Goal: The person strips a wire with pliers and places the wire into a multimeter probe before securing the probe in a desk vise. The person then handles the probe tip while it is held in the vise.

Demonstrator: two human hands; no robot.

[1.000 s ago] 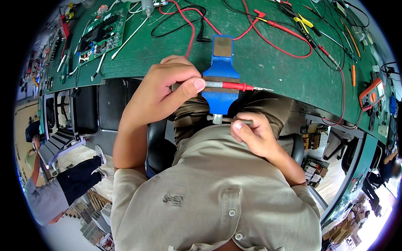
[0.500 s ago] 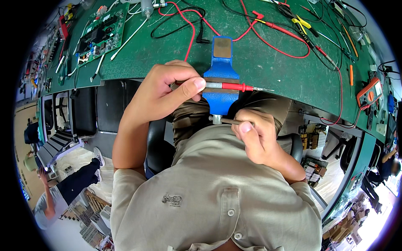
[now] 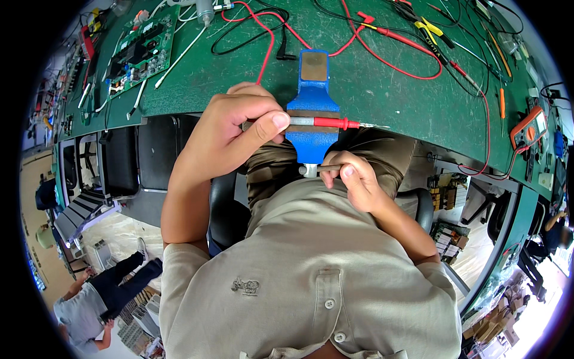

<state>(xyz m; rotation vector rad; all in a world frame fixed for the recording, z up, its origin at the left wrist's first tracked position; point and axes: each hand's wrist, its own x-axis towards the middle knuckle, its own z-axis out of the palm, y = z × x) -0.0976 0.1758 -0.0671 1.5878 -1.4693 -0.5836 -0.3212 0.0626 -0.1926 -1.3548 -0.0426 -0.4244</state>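
We keep the left hand (image 3: 230, 128) pinching the red probe (image 3: 323, 122) level in the blue vise (image 3: 312, 113) while the right hand (image 3: 353, 179) pinches its handle (image 3: 327, 168), turning gently.

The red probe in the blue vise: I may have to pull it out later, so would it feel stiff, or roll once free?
The red probe looks like a straight, rigid rod lying between the jaws of the blue vise, so probably stiff. Its round, slim body would likely roll on the green bench. The left hand pinches its end, suggesting it is light.
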